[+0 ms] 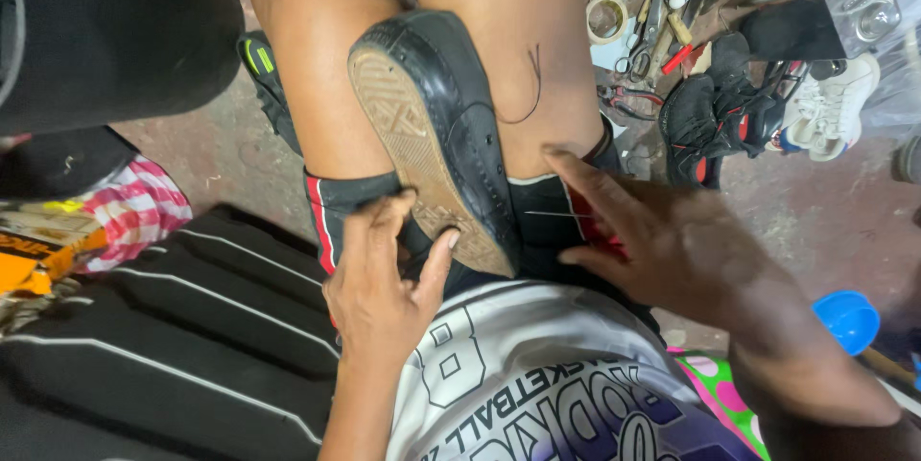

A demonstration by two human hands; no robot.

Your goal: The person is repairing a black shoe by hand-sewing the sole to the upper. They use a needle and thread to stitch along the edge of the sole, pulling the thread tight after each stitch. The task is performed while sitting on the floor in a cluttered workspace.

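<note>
My left hand (379,283) pinching the black shoe's (441,125) sole heel between my knees, my right hand (672,240) spread, fingers pulling thread (556,215) at its side

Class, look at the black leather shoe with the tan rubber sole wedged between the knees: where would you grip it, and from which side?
Grip the black leather shoe at its heel end, from the wearer's side. It lies sole-outward, knees pinning the toe end; the left hand already pinches that nearer end.
</note>
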